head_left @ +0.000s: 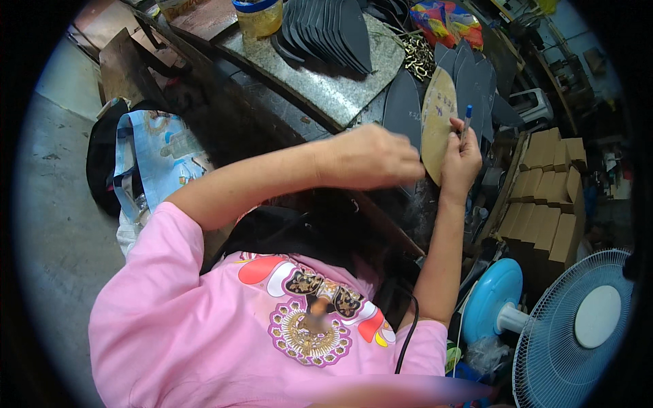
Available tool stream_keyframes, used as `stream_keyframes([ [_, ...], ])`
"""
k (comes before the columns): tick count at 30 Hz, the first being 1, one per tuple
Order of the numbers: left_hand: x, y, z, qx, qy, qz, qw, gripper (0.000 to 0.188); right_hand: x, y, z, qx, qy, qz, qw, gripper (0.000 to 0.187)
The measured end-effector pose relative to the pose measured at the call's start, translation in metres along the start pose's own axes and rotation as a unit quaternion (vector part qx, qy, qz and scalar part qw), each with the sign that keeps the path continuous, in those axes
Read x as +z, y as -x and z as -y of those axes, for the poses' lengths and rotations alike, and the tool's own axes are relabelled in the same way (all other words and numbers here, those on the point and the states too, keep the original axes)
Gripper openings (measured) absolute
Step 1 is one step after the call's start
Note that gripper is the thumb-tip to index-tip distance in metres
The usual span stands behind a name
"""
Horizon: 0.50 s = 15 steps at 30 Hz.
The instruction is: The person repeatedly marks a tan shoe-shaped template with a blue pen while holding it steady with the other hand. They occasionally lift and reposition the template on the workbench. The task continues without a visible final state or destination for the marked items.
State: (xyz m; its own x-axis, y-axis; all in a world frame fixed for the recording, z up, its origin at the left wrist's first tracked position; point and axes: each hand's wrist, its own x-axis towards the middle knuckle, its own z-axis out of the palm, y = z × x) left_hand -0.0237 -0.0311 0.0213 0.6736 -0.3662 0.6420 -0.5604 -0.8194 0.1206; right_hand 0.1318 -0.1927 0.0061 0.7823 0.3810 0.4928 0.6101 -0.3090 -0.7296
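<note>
- The right hand [462,155] has its fingers curled round a slim pen [469,114], whose blue end points up past the knuckles.
- The left hand [381,158] is bent across in front of the body, its back toward the camera and slightly blurred; the fingertips are hidden, so whether they pinch anything cannot be told.
- A tan, leaf-shaped template [438,105] with handwritten marks lies between the two hands, its lower end near the right hand's wrist; whether the right hand's thumb touches its edge is unclear.
- Just left of the template lies a dark grey leaf-shaped piece [403,103]; to its right, more dark pieces [469,76] overlap one another.
- On the tabletop [373,112] rests a pale grey slab [309,85], carrying a fanned stack of dark cut pieces [328,34].
- Beside that stack stands a tub [260,20] with a blue rim and yellowish sides.
- A heap of small brass-coloured metal parts [419,58] sits near the slab's right edge, with a bright multicoloured plastic bag [445,26] just beyond.
- Well to the right are rows of brown cardboard boxes [544,194]; below them stands a fan [554,340] with a blue base [493,299].
</note>
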Motion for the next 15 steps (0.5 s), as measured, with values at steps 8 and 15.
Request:
stream_keyframes([
  [8, -0.005, 0.011, 0.053, -0.180, -0.081, 0.079, 0.977, 0.038, -0.004, 0.003, 0.016, -0.025, -0.065, -0.026, 0.997, 0.024],
  [15, 0.004, 0.006, 0.049, -0.221, -0.103, 0.058, 0.968, 0.038, 0.003, 0.021, 0.022, 0.038, -0.024, 0.116, 0.992, 0.025],
])
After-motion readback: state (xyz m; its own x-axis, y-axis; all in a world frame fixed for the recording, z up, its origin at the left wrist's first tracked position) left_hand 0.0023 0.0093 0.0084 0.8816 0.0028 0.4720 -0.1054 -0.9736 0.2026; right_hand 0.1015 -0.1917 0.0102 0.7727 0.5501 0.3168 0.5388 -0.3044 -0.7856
